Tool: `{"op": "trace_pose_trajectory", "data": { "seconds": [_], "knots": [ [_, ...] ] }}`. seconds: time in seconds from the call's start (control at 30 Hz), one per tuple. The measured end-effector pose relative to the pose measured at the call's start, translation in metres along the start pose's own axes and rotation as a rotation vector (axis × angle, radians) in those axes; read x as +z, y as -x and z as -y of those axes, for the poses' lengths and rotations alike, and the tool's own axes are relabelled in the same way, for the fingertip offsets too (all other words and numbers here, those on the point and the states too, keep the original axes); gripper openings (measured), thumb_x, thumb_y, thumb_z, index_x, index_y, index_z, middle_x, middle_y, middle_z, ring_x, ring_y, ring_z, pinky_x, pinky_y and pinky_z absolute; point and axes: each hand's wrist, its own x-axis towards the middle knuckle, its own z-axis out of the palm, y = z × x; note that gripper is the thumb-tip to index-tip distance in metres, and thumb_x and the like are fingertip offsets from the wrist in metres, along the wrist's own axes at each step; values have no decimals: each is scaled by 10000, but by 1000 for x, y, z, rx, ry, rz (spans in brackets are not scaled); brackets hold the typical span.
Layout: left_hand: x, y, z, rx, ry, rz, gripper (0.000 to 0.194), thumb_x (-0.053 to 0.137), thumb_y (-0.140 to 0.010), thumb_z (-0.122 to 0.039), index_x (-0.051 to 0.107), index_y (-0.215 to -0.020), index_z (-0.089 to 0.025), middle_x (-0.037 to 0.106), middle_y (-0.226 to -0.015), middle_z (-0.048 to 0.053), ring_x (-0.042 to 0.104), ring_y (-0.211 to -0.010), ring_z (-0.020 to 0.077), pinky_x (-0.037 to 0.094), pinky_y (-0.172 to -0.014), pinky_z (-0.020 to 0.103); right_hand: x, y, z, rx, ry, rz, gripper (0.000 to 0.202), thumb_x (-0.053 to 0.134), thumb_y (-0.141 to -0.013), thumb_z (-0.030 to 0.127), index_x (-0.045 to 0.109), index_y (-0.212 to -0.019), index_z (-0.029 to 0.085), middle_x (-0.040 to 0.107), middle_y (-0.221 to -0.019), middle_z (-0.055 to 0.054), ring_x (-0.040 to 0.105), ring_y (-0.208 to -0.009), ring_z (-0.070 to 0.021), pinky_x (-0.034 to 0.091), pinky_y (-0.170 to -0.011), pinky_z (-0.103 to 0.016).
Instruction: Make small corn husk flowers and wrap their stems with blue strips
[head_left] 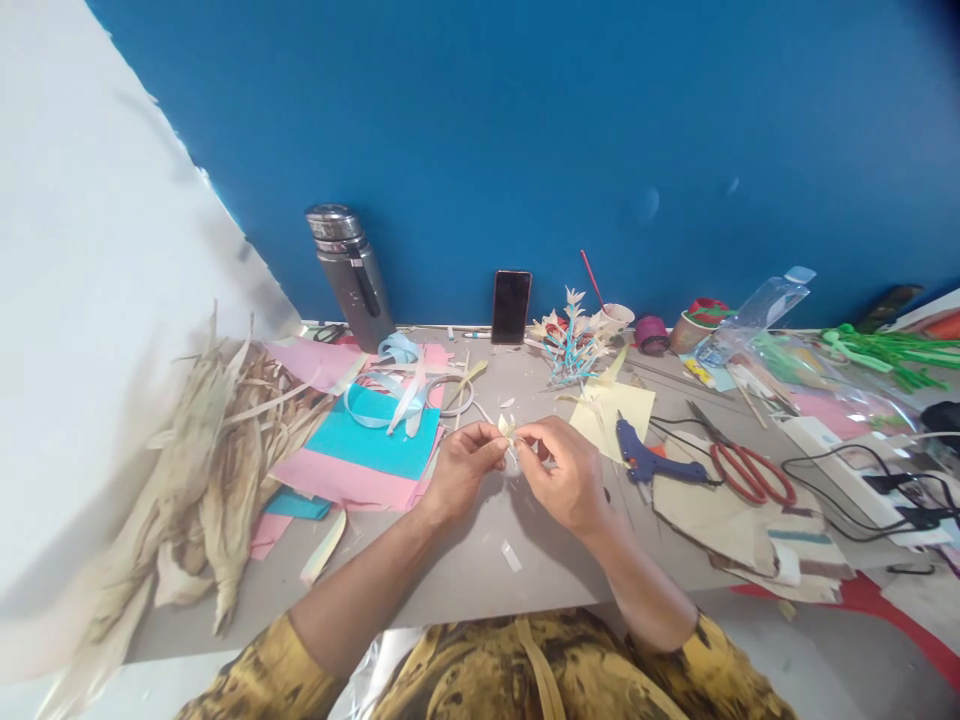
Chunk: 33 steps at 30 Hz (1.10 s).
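Flower-like piece [507, 427], pale, probably husk but small and blurred, held just above the table [465, 592], about midway along its near edge. Left hand [466, 465] pinches it thumb to index, almost no gap; right hand [561, 468] does likewise from the other side. Yellow packet [697, 372] near the back edge: any print too small to read. Grey tabletop: dry husks [176, 480] along the left edge, blue sheet [375, 440] beside them, glue gun [651, 458] and red-handled scissors [750, 468] toward the right edge. Phone [511, 307] and flask [356, 285] at the back edge, blue wall [480, 130] behind.
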Motion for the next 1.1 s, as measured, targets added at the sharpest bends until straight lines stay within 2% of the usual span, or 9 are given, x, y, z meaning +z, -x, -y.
{"op": "trace_pose_trajectory", "data": {
  "seconds": [0.3,0.47,0.67,0.93,1.1],
  "knots": [
    [3,4,-6,123,-147,-108,178,767,-727,-310,661,-720,-167,604,-674,-15,521,-595,108,426,-628,256,6,6,0,64,29,14,147,580,-883,160,655,-1002,203,663,-744,0,557,-574,-129,447,-607,-269],
    [4,6,-8,102,-172,-94,180,767,-719,-302,655,-688,-164,590,-633,-18,501,-575,105,405,-606,250,8,2,0,-17,106,-33,117,566,-893,122,642,-873,209,661,-718,-10,570,-587,-134,421,-598,-266],
    [4,5,-3,53,-149,-49,201,759,-736,-324,657,-694,-156,581,-629,-10,506,-583,109,397,-607,251,10,1,-3,-196,187,-125,162,558,-880,63,623,-864,211,686,-743,-35,617,-660,-158,447,-628,-281],
    [5,6,-5,65,-139,-93,212,768,-717,-331,651,-663,-163,579,-608,-19,498,-562,103,391,-597,246,11,0,-4,-196,235,-98,140,571,-901,83,627,-906,212,702,-760,-38,638,-709,-174,452,-661,-298],
    [5,6,-5,82,-166,-114,203,765,-717,-313,648,-641,-165,577,-588,-21,496,-554,107,390,-597,252,12,0,-5,-180,255,-81,154,568,-898,88,602,-823,218,670,-691,-17,608,-660,-163,414,-629,-294]
  ]
}}
